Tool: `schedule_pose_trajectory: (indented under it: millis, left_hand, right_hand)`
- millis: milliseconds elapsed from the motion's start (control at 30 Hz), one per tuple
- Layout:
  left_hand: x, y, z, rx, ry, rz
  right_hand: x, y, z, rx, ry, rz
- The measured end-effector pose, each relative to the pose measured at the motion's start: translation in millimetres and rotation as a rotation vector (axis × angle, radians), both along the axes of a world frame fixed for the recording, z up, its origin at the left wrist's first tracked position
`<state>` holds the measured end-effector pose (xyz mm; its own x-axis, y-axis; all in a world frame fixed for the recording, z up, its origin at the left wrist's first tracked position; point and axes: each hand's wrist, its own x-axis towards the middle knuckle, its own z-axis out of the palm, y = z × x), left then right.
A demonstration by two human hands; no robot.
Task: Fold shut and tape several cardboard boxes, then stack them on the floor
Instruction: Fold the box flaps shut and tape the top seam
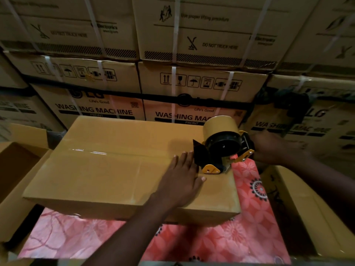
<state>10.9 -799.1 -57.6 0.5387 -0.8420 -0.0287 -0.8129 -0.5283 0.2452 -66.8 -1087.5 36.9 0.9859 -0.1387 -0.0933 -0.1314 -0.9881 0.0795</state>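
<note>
Your left hand lies flat, palm down, on top of the closed cardboard box. Its fingers are straight and together and press the lid beside the centre seam. The box sits on a pink floral cloth, long side across your view, with both top flaps folded shut. A glossy strip of clear tape runs along the seam from the left end towards your left hand. Just right of those fingertips stands the yellow and black tape dispenser, its lower end touching the lid near the box's right edge and its tan tape roll on top. Your right hand grips the dispenser at its handle end, just past the edge of the box, with the fingers curled round it. An open box stands to the left of the cloth and a second open box to the right. Strapped washing machine cartons are stacked in a wall behind.
</note>
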Motion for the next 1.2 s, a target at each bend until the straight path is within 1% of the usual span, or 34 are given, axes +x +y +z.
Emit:
schedule_pose_trajectory:
  millis: [67, 167, 300, 400, 467, 567, 633, 700, 867, 1000, 1100, 1200]
  left_hand:
    - [-5.8, -8.2, -2.7, 0.003, 0.011, 0.014]
    - [-7.7, -7.2, -5.7, -0.029, 0.038, 0.045]
    - [-7.4, -5.2, -2.8, -0.025, 0.04, 0.053]
    - [-7.1, -4.9, -3.0, -0.021, 0.048, 0.062]
    - [-6.8, -3.9, -3.2, -0.029, 0.038, 0.062]
    - [-9.5, -7.2, -0.7, -0.034, 0.022, 0.078]
    - [-14.8, -13.5, 1.3, -0.029, -0.008, 0.093]
    - [-22.6, -24.4, 2.8, -0.039, -0.001, 0.08]
    - [-44.9, -70.8, 1.1, -0.039, 0.025, -0.048]
    - [-51.0, -82.8, -0.7, -0.033, 0.04, -0.032]
    - [-50.7, -82.0, 3.2, -0.014, 0.025, -0.015]
    - [-53.0, -82.7, 5.2, -0.012, 0.028, -0.003]
  right_hand:
    - [-1.8, -7.5, -11.3, 0.0, -0.059, 0.044]
    - [-5.7, -16.8, -22.3, 0.075, -0.124, 0.082]
    - [-11.5, -24.1, -23.4, 0.146, -0.166, 0.058]
    - [-23.4, -45.3, -15.8, 0.177, -0.196, 0.018]
    - [-37.3, -60.4, -8.0, 0.16, -0.194, -0.008]
    - [-53.1, -70.6, -9.2, 0.081, -0.191, -0.021]
    - [-54.4, -66.8, -13.5, 0.1, -0.15, -0.085]
    - [-53.4, -64.3, -16.8, 0.137, -0.149, -0.098]
    - [-58.1, -62.5, -18.7, 0.177, -0.138, -0.075]
    - [-60.0, -71.6, -27.0, 0.21, -0.228, -0.006]
    - [-60.9, -75.3, -28.5, 0.249, -0.216, -0.026]
    - [-62.5, -79.5, -25.0, 0.205, -0.185, -0.07]
